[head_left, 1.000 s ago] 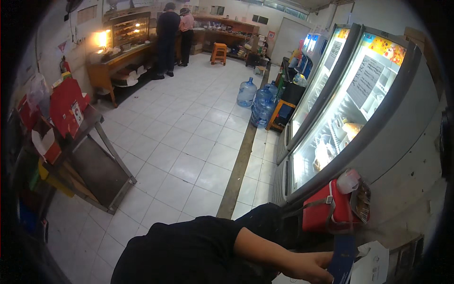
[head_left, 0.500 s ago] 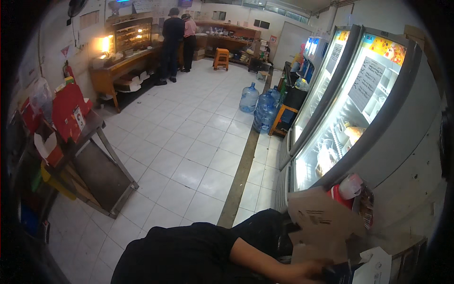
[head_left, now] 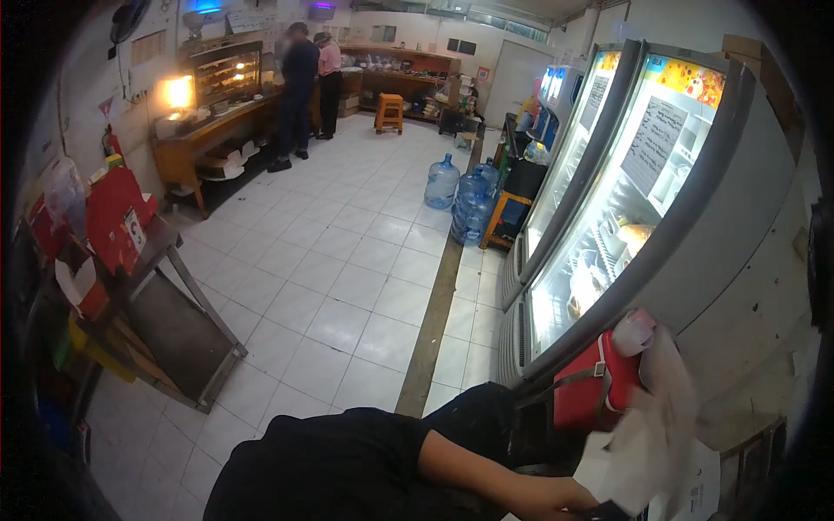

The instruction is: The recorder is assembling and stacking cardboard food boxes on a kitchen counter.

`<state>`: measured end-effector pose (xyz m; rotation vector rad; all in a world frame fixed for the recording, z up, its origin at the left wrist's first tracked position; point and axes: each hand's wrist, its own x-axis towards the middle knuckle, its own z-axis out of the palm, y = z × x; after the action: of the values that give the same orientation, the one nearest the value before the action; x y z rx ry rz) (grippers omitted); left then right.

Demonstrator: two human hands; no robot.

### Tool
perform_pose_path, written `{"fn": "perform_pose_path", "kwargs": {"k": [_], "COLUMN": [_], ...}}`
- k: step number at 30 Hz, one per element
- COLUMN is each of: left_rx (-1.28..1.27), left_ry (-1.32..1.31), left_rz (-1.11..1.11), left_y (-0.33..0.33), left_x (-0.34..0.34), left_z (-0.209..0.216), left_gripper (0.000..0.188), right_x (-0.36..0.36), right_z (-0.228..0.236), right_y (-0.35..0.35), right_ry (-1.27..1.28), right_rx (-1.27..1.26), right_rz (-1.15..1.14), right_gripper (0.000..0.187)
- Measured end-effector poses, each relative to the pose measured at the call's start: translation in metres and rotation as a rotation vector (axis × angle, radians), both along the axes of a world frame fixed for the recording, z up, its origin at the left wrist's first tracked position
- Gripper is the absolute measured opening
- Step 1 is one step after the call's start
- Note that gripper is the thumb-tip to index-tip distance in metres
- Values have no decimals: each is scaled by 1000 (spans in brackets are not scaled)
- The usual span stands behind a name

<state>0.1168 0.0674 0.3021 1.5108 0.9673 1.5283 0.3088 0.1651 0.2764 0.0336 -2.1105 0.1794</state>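
My left arm, in a short black sleeve, reaches across the lower edge toward the right. My left hand [head_left: 573,497] is partly cut off by the lower edge; its fingers look curled in beside a dark piece, and what they grip is hidden. Just past it, a white cardboard flap [head_left: 608,469] stands up. Beside that, a pale brown cardboard sheet [head_left: 671,386] is smeared by motion. Another white box panel [head_left: 702,486] with small print lies to its right. A red bag [head_left: 584,386] with a strap and buckle stands behind the cardboard. My right hand does not show.
Lit glass-door fridges [head_left: 599,226] line the right side. Blue water bottles [head_left: 470,213] stand on the tiled floor [head_left: 339,269] beyond. A metal-framed stand [head_left: 178,326] with red boxes is at left. Two people stand at a wooden counter [head_left: 178,161] at far left, near an orange stool [head_left: 389,113].
The brown cardboard sheet has swung right and blurred, uncovering the red bag. My left hand has moved slightly. The room has shifted a little left in view.
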Motion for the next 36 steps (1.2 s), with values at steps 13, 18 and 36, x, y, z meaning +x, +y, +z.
{"fn": "perform_pose_path", "kwargs": {"k": [13,18,36], "left_rx": [-91,5,47], "left_ry": [434,404,1094], "left_rz": [279,331,506], "left_y": [-20,-25,7], "left_x": [-23,-24,-56], "left_z": [-17,-19,-64], "left_gripper": [31,37,36], "right_x": [-52,-54,-37], "right_z": [8,17,16], "right_y": [8,9,23], "right_ry": [-304,-328,-144], "right_rx": [-237,-268,-370], "right_rz": [-113,-91,-1], "right_gripper": [27,20,47]}}
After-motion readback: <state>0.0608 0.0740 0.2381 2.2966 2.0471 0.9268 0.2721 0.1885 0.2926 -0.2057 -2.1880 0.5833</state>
